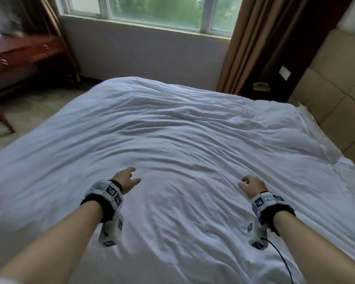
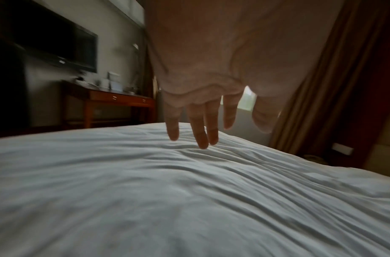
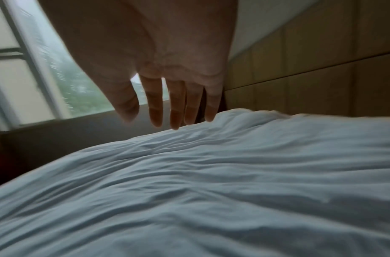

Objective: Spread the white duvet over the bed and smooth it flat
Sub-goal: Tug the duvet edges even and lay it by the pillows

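duvet (image 1: 172, 130): white, spread across the whole bed, wrinkled all over; ridges run mostly across it between the hands and the window side. Near edge is cut off by the bottom of the head view.
bed: mattress and frame hidden under the duvet; only a strip of lower white sheet (image 1: 353, 193) shows at the duvet's headboard-side edge.
left hand (image 1: 125, 179): palm down over the duvet, fingers extended and slightly spread, gripping nothing. In the left wrist view the fingertips (image 2: 201, 142) sit at the fabric; touching or just above, cannot tell.
right hand (image 1: 252, 186): palm down over the duvet, on the headboard side of the left hand, well apart from it. Fingers (image 3: 177, 111) straight, loosely together, thumb out to the side, nothing held. Contact with the duvet: cannot tell, tips overlap the far duvet edge in the right wrist view.
wrist units (image 1: 266, 201): marker-covered bands on both wrists; a black cable (image 1: 283, 261) from the right one runs off the bottom edge.
headboard (image 1: 336, 89): tan padded panels, cut off at the right edge.
window (image 1: 156, 11): beyond the duvet's far edge, top cut off; brown curtains (image 1: 260, 44) either side.
desk (image 1: 21, 58): wooden, past the duvet's far-left corner, motion-blurred.
phone (image 1: 260, 86): small object on the dark stand between curtain and headboard, hard to make out.
TV (image 2: 58, 43): dark wall screen above the desk, left wrist view only.
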The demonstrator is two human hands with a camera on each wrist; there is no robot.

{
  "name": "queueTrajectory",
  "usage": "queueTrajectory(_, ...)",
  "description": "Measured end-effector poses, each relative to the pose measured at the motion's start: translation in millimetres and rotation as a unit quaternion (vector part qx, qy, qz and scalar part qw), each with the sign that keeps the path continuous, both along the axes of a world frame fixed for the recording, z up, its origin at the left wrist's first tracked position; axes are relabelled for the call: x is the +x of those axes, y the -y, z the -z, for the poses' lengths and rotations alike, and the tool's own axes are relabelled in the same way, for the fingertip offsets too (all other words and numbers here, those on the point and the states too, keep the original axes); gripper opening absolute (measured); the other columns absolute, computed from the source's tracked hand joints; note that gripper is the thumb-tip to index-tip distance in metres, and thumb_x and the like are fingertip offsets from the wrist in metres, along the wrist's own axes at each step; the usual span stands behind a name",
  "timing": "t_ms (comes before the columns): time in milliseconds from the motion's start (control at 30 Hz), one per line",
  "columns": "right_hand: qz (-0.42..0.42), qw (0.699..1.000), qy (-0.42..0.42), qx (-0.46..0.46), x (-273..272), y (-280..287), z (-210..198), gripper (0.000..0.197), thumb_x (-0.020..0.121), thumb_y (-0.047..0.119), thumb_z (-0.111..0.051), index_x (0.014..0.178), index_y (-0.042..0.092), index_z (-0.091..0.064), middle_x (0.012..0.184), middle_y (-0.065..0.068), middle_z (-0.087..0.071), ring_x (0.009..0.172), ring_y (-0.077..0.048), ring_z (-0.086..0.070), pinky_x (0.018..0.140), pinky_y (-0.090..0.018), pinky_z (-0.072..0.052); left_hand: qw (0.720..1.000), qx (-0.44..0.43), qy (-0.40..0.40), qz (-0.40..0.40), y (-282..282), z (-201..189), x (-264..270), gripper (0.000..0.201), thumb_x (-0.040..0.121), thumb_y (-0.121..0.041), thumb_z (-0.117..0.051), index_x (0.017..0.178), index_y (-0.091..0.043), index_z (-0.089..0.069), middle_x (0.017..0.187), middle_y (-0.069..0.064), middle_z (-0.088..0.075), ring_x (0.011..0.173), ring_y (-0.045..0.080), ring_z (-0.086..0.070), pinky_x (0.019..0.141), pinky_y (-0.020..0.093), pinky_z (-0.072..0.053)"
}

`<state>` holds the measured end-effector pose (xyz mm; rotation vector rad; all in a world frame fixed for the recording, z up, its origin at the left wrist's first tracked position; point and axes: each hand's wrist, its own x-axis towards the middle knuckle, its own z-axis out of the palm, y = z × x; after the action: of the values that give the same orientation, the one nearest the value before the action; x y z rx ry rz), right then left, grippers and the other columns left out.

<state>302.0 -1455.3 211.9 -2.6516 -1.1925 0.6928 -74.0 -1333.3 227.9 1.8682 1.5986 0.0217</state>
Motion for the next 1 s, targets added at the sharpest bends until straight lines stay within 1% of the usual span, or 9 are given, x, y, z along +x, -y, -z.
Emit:
queueTrajectory(167, -0.139, 0.99, -0.013, 0.014, -161.2, -95.6, -10.2, 0.038, 0.093, 0.033, -0.053, 0.125, 0.012, -0.056, 0.133, -0.011, -0.053, 0.123, -0.028, -0.05, 0.103, -0.037, -0.041, 0.993, -0.009, 0.005, -0.114, -17.1, 3.9, -164.8, 0.055, 0.095, -0.033, -0.05, 0.142, -0.011, -0.034, 0.142, 0.014, -0.046, 0.129, 0.029, -0.047, 0.105, 0.033, -0.038)
queueTrajectory(267, -0.181, 0.983, -0.02, 0.016, -253.4, -156.0, -3.5, 0.036, 0.093, 0.031, -0.055, 0.122, 0.011, -0.058, 0.127, -0.012, -0.058, 0.118, -0.03, -0.053, 0.099, -0.035, -0.042, 0.984, -0.013, 0.017, -0.178, -33.4, 15.1, -250.9, 0.054, 0.095, -0.032, -0.051, 0.142, -0.011, -0.035, 0.141, 0.014, -0.047, 0.128, 0.029, -0.047, 0.104, 0.034, -0.038)
queueTrajectory(367, -0.217, 0.975, -0.027, 0.028, -335.4, -210.3, 7.1, 0.032, 0.091, 0.029, -0.057, 0.116, 0.009, -0.062, 0.122, -0.013, -0.063, 0.113, -0.029, -0.057, 0.093, -0.03, -0.043, 0.974, -0.018, 0.03, -0.224, -52.1, 25.2, -318.8, 0.052, 0.094, -0.031, -0.052, 0.141, -0.012, -0.037, 0.137, 0.012, -0.049, 0.124, 0.029, -0.049, 0.102, 0.033, -0.038)
queueTrajectory(500, -0.289, 0.957, -0.029, 0.007, -458.9, -295.8, 26.4, 0.034, 0.093, 0.029, -0.054, 0.121, 0.01, -0.06, 0.127, -0.011, -0.061, 0.119, -0.027, -0.054, 0.096, -0.028, -0.04, 0.954, -0.023, 0.042, -0.296, -95.9, 36.6, -430.9, 0.051, 0.092, -0.024, -0.056, 0.139, -0.009, -0.04, 0.132, 0.015, -0.051, 0.112, 0.029, -0.054, 0.096, 0.033, -0.042)
queueTrajectory(600, -0.326, 0.945, -0.025, -0.019, -551.2, -356.0, 35.8, 0.034, 0.093, 0.029, -0.054, 0.121, 0.01, -0.06, 0.127, -0.011, -0.061, 0.12, -0.027, -0.054, 0.096, -0.028, -0.041, 0.936, -0.012, 0.039, -0.35, -132.4, 34.2, -523.7, 0.051, 0.09, -0.022, -0.058, 0.137, -0.009, -0.042, 0.128, 0.016, -0.054, 0.114, 0.031, -0.055, 0.097, 0.032, -0.042)
queueTrajectory(700, -0.356, 0.934, -0.02, -0.032, -628.6, -402.0, 33.9, 0.034, 0.092, 0.029, -0.055, 0.12, 0.01, -0.061, 0.127, -0.01, -0.062, 0.119, -0.027, -0.055, 0.095, -0.027, -0.042, 0.923, 0.007, 0.051, -0.382, -155.7, 28.0, -599.1, 0.048, 0.089, -0.023, -0.059, 0.134, -0.01, -0.046, 0.123, 0.014, -0.059, 0.113, 0.029, -0.056, 0.095, 0.031, -0.042)
queueTrajectory(833, -0.387, 0.922, -0.017, -0.011, -749.8, -464.9, 20.7, 0.033, 0.093, 0.028, -0.054, 0.119, 0.009, -0.061, 0.128, -0.01, -0.06, 0.12, -0.028, -0.054, 0.095, -0.027, -0.041, 0.907, 0.024, 0.055, -0.416, -194.2, 21.8, -704.7, 0.049, 0.09, -0.027, -0.059, 0.135, -0.011, -0.046, 0.119, 0.01, -0.057, 0.112, 0.029, -0.056, 0.095, 0.032, -0.042)
queueTrajectory(933, -0.397, 0.917, -0.028, 0.016, -846.9, -509.5, 14.6, 0.032, 0.093, 0.028, -0.054, 0.117, 0.009, -0.062, 0.125, -0.01, -0.062, 0.117, -0.029, -0.056, 0.093, -0.028, -0.043, 0.907, 0.033, 0.054, -0.416, -238.9, 26.8, -793.3, 0.048, 0.089, -0.025, -0.06, 0.133, -0.008, -0.047, 0.112, 0.01, -0.057, 0.112, 0.03, -0.056, 0.096, 0.032, -0.042)
queueTrajectory(1000, -0.391, 0.919, -0.031, 0.04, -895.0, -530.1, 10.0, 0.032, 0.093, 0.027, -0.054, 0.117, 0.007, -0.062, 0.124, -0.013, -0.063, 0.116, -0.029, -0.056, 0.092, -0.029, -0.044, 0.914, 0.037, 0.05, -0.4, -271.2, 28.1, -841.2, 0.049, 0.089, -0.024, -0.061, 0.133, -0.007, -0.047, 0.117, 0.015, -0.059, 0.112, 0.031, -0.056, 0.099, 0.035, -0.042)
